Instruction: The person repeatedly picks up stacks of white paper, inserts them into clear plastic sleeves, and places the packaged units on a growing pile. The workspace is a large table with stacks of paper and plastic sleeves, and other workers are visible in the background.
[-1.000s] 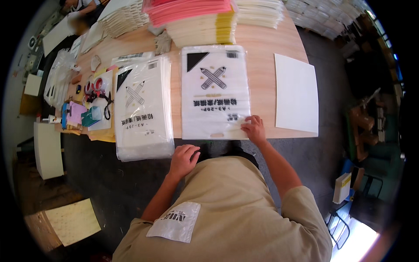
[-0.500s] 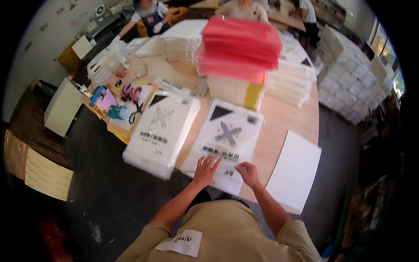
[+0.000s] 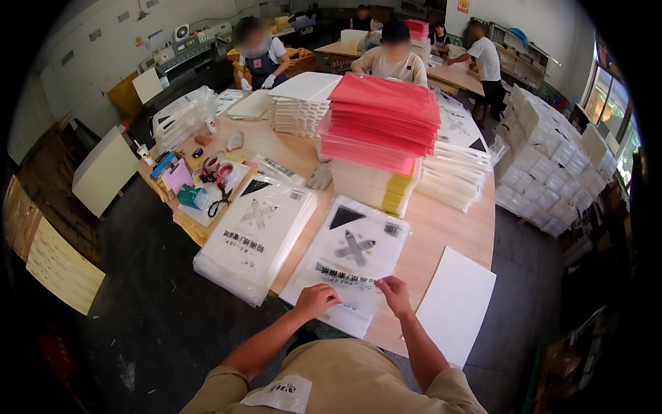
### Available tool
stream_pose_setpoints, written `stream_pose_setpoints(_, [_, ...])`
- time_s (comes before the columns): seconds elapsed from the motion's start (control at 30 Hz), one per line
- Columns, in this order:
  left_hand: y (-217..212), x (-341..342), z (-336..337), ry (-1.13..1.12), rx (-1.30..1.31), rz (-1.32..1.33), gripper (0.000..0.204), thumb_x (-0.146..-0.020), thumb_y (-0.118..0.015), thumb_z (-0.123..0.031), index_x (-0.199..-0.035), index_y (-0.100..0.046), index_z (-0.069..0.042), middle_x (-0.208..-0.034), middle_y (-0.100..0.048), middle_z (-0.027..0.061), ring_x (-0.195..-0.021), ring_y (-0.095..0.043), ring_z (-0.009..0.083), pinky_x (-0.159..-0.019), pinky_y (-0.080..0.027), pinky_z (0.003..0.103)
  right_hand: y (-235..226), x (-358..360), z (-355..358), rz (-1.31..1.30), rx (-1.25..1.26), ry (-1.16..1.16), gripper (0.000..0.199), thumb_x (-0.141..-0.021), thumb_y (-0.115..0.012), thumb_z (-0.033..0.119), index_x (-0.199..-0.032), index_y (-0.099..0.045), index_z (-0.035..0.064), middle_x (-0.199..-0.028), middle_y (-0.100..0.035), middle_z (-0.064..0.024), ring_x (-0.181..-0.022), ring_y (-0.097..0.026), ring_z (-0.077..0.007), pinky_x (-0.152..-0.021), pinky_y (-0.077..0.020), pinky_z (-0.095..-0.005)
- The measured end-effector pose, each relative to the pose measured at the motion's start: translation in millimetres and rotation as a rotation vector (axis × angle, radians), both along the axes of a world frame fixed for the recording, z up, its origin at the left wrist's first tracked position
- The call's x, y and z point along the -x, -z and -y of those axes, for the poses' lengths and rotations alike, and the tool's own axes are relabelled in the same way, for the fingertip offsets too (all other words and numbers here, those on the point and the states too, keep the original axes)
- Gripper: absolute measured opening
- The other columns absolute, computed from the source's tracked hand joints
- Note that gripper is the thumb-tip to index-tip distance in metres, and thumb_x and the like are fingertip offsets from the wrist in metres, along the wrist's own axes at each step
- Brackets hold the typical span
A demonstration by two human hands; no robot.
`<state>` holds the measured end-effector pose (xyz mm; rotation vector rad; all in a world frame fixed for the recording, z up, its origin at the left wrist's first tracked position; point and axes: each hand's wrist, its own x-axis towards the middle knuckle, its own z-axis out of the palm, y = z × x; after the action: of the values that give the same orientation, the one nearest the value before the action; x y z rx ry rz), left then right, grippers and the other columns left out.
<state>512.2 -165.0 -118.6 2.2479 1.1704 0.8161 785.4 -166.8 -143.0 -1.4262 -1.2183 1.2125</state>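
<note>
In front of me on the table lies a clear plastic bag [image 3: 386,241] printed with crossed pencils and a black corner triangle, with white sheets inside. My left hand [image 3: 317,301] is closed, fingers curled in a pinch on the film across the bag's near part. At the bag's right edge, my right hand [image 3: 395,295] pinches the film between thumb and fingers. The film's exact fold between the hands is hard to make out. Left of it sits a stack of similar packed bags [image 3: 258,221]. To the right is a stack of blank white sheets [image 3: 455,303].
A tall pile of red folders [image 3: 386,114] stands beyond the bag. Scissors [image 3: 219,200], tape rolls [image 3: 222,170] and a glove [image 3: 320,176] lie on the round table [image 3: 448,224]. Two people [image 3: 262,58] [image 3: 394,55] sit across. Wrapped packs [image 3: 548,155] are stacked at right.
The view has tilted up, showing more of the room. My left hand has gone from spread fingers on the bag to a closed pinch; my right hand stays at its right edge.
</note>
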Motion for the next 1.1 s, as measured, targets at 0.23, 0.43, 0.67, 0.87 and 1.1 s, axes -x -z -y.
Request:
stream_pose_setpoints(0.23, [-21,-54,-12,-0.055,0.641,0.352,0.022,-0.090,-0.072,-0.022,-0.083,-0.066,-0.002,-0.067,-0.063,0.0020,-0.057,-0.058,0.0076,-0.051,-0.046,0.025,8,-3,93,0.057,-0.230,0.317,0.026,-0.090,-0.070,0.014,-0.110,-0.062,-0.0010,-0.098,-0.066,-0.0059,-0.089,-0.061,-0.0114,-0.076,-0.0497,-0.0267])
stream_pose_setpoints(0.43, [-33,-100,15,0.111,0.846,0.360,0.028,-0.090,-0.073,-0.022,-0.075,-0.059,-0.003,-0.066,-0.061,0.0019,-0.051,-0.050,0.0054,-0.045,-0.038,0.023,-26,19,91,-0.273,0.021,0.059,0.019,-0.088,-0.073,0.012,-0.100,-0.068,-0.0019,-0.093,-0.071,-0.0058,-0.085,-0.064,-0.0112,-0.075,-0.0530,-0.0264])
stream_pose_setpoints(0.67, [-31,-103,10,0.040,0.919,0.636,0.028,-0.085,-0.078,-0.022,-0.074,-0.058,-0.006,-0.061,-0.055,-0.0017,-0.049,-0.048,0.0052,-0.043,-0.036,0.023,-17,-1,94,-0.604,-0.069,0.162,0.003,-0.090,-0.067,0.004,-0.091,-0.066,0.0011,-0.090,-0.070,-0.0083,-0.085,-0.065,-0.0164,-0.080,-0.0534,-0.0312])
stream_pose_setpoints(0.87, [-37,-54,-3,-0.108,0.479,0.330,0.024,-0.078,-0.081,-0.014,-0.073,-0.061,-0.003,-0.060,-0.057,-0.0008,-0.052,-0.048,0.0055,-0.048,-0.041,0.024,-31,-48,111,-1.281,0.038,0.453,0.009,-0.094,-0.054,0.008,-0.085,-0.054,0.0087,-0.085,-0.063,-0.0066,-0.086,-0.062,-0.0240,-0.084,-0.0519,-0.0421])
stream_pose_setpoints(1.1, [-13,-24,-5,-0.234,0.363,0.262,0.020,-0.085,-0.071,-0.019,-0.096,-0.071,-0.002,-0.063,-0.061,0.0070,-0.058,-0.057,0.0147,-0.058,-0.048,0.031,-21,-72,114,-0.987,0.083,0.267,0.033,-0.089,-0.059,0.014,-0.121,-0.056,0.0022,-0.074,-0.048,0.0015,-0.074,-0.052,-0.0131,-0.077,-0.0486,-0.0329])
